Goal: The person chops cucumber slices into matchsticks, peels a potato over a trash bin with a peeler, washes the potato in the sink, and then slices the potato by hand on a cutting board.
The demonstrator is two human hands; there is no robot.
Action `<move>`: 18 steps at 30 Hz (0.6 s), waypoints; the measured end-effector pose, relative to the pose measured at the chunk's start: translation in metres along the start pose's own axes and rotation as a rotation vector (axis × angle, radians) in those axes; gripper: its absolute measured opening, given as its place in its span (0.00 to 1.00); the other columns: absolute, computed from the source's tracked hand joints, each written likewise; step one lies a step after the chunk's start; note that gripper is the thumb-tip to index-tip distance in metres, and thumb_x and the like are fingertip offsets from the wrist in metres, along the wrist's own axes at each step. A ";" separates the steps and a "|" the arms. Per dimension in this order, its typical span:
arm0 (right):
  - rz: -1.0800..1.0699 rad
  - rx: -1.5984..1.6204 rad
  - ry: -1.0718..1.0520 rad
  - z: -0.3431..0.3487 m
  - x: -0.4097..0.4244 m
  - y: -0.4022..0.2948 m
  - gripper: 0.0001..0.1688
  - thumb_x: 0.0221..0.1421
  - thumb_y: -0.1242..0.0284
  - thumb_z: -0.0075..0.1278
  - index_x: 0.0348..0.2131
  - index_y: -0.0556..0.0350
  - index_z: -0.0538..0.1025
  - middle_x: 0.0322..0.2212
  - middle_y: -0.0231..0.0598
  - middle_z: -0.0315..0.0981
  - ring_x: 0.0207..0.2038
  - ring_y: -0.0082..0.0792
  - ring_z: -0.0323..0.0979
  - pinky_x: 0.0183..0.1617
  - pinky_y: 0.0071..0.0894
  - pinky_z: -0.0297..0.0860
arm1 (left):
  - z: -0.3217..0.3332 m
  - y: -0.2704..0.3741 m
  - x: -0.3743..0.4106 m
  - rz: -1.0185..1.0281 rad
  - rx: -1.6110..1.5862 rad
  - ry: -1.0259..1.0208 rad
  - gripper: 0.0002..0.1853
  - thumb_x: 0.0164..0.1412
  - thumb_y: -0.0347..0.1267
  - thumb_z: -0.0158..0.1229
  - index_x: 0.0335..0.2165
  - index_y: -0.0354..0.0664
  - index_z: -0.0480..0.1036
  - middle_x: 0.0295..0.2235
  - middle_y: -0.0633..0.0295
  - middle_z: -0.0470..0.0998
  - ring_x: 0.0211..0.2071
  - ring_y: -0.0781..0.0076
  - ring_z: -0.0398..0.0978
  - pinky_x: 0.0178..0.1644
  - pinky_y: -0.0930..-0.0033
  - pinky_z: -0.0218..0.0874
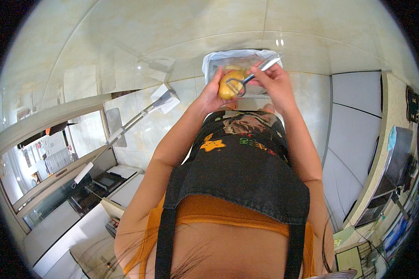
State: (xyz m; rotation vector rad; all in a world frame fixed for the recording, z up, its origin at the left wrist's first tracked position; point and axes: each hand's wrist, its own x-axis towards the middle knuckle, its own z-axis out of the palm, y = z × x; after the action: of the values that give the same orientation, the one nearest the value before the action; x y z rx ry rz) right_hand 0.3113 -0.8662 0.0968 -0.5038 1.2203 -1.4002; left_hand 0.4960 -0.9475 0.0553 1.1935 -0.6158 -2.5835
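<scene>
A yellow-brown potato [227,91] is held in my left hand [212,88], with the fingers wrapped around its far side. My right hand [278,83] grips the metal handle of a vegetable peeler [268,62]. The dark head of the peeler lies over the right side of the potato, its blade blurred; whether it touches the skin I cannot tell. Below both hands stands a bin with a whitish plastic liner [213,57]. Something yellowish shows inside it, partly hidden behind my hands.
A long-handled white cleaning tool [125,126] leans at the left, its flat head near the wall. Grey cabinet fronts [354,97] and a counter [392,94] run along the right. A black apron [237,167] covers my front. The tiled wall [181,31] rises beyond the bin.
</scene>
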 end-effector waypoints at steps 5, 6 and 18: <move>0.019 0.060 -0.042 0.011 0.009 0.018 0.11 0.54 0.74 0.54 0.37 0.59 0.73 0.32 0.37 0.75 0.33 0.24 0.74 0.35 0.22 0.74 | 0.003 -0.003 0.006 -0.058 0.022 0.112 0.26 0.65 0.53 0.33 0.49 0.51 0.64 0.38 0.59 0.75 0.34 0.60 0.75 0.29 0.68 0.64; 0.050 0.108 -0.024 0.010 0.010 0.020 0.10 0.53 0.74 0.55 0.37 0.59 0.73 0.32 0.37 0.75 0.32 0.24 0.74 0.35 0.22 0.74 | 0.000 -0.004 0.007 -0.054 0.009 0.060 0.25 0.65 0.52 0.33 0.49 0.51 0.64 0.39 0.59 0.74 0.33 0.60 0.75 0.29 0.68 0.64; -0.122 -0.453 0.358 -0.061 0.033 0.042 0.10 0.52 0.74 0.55 0.35 0.61 0.74 0.29 0.39 0.76 0.30 0.28 0.75 0.30 0.23 0.73 | -0.007 0.010 -0.019 -0.070 -0.265 0.024 0.24 0.66 0.46 0.37 0.50 0.41 0.62 0.42 0.53 0.72 0.42 0.56 0.73 0.34 0.62 0.68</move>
State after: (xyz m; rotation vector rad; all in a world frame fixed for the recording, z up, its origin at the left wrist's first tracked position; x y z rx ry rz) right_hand 0.2701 -0.8646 0.0265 -0.6640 1.8434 -1.3520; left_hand 0.5141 -0.9516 0.0685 1.1740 -0.2199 -2.6007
